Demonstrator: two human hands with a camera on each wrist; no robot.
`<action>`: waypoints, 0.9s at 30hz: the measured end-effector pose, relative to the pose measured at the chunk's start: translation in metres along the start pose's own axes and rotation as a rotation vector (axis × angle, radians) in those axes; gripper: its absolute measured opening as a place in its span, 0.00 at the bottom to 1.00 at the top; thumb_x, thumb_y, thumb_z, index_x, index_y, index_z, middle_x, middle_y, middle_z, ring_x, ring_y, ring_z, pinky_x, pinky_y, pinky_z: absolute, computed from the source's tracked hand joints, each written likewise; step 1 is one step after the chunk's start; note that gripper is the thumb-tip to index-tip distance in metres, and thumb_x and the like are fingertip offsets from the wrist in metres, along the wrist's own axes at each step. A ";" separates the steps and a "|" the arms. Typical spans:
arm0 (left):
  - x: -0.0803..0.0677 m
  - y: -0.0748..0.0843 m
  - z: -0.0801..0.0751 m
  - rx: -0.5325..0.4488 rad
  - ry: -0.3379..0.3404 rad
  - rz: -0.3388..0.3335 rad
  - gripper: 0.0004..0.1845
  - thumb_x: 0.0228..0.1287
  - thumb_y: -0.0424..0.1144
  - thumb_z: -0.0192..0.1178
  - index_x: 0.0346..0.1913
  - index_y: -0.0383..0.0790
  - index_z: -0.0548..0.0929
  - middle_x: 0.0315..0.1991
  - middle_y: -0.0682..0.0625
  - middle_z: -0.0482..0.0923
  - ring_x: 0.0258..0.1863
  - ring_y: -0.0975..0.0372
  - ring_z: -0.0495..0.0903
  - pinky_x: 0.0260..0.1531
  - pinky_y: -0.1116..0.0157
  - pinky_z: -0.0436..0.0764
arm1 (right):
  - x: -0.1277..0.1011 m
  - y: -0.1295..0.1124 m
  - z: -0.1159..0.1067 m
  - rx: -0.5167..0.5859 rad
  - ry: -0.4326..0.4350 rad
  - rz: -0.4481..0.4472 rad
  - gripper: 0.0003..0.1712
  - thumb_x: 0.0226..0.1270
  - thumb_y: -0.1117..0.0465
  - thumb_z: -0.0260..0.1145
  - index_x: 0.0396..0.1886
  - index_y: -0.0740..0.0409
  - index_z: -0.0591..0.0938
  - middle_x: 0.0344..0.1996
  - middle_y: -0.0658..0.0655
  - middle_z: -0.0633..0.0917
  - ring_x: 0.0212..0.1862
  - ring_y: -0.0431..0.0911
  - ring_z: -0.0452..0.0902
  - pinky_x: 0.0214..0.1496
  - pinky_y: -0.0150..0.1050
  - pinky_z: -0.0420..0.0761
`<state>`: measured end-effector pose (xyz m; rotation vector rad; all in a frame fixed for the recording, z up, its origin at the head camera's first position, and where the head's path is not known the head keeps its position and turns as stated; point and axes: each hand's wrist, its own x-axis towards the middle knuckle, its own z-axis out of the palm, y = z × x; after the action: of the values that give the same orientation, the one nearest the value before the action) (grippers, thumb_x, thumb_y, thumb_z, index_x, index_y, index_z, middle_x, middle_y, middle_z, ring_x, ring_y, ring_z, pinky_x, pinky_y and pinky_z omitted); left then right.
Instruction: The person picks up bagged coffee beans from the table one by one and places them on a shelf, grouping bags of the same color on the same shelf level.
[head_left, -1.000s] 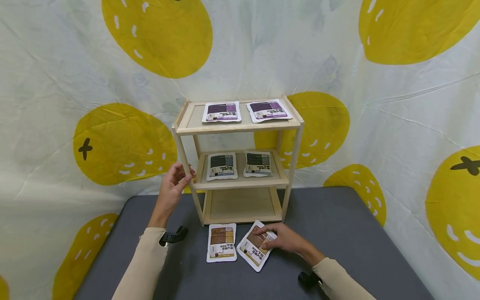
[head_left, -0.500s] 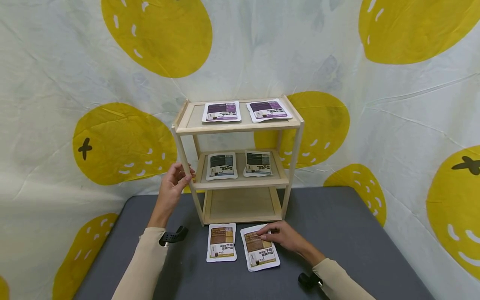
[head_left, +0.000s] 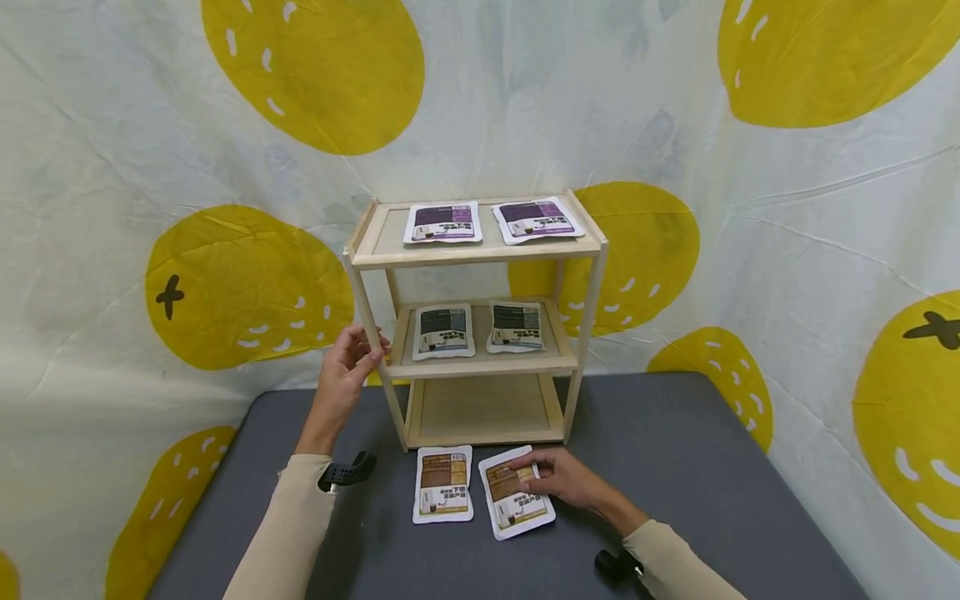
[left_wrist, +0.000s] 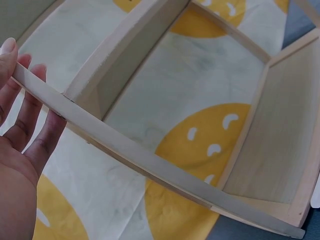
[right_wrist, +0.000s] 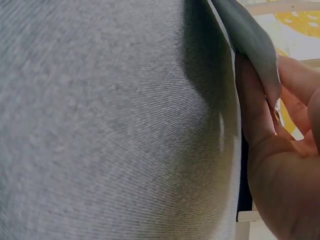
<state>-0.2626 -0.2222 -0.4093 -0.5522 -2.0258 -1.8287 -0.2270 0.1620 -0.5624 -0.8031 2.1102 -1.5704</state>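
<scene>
My left hand point(head_left: 342, 383) holds the left front post point(left_wrist: 135, 145) of a three-tier wooden shelf rack point(head_left: 480, 370). In the left wrist view its thumb lies on one side of the post and the fingers on the other. Down on the grey table, my right hand point(head_left: 567, 477) pinches the upper right part of a white pouch with a brown label point(head_left: 513, 510). The right wrist view shows the pouch's bent edge point(right_wrist: 252, 45) between thumb and fingers. A matching brown-label pouch point(head_left: 443, 485) lies flat just left of it, apart from both hands.
Two purple-label pouches point(head_left: 444, 223) lie on the top tier, and two dark-label pouches point(head_left: 443, 332) on the middle tier. The bare bottom tier point(head_left: 483, 412) stands right behind the brown-label pouches. A patterned cloth point(head_left: 480, 100) hangs behind the grey table point(head_left: 675, 467).
The right brown-label pouch has turned from a strong tilt to nearly straight, then shifted slightly left under my right hand. My left hand and the rack have stayed put.
</scene>
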 end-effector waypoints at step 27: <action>0.000 -0.001 0.000 0.017 0.003 0.001 0.16 0.73 0.31 0.59 0.60 0.35 0.73 0.50 0.34 0.77 0.50 0.49 0.82 0.50 0.66 0.82 | 0.015 -0.018 -0.004 -0.016 0.234 0.087 0.25 0.68 0.62 0.71 0.63 0.62 0.80 0.54 0.66 0.83 0.42 0.44 0.80 0.41 0.34 0.80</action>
<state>-0.2633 -0.2225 -0.4099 -0.5453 -2.0364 -1.8089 -0.2366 0.1513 -0.5441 -0.5468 2.2886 -1.6722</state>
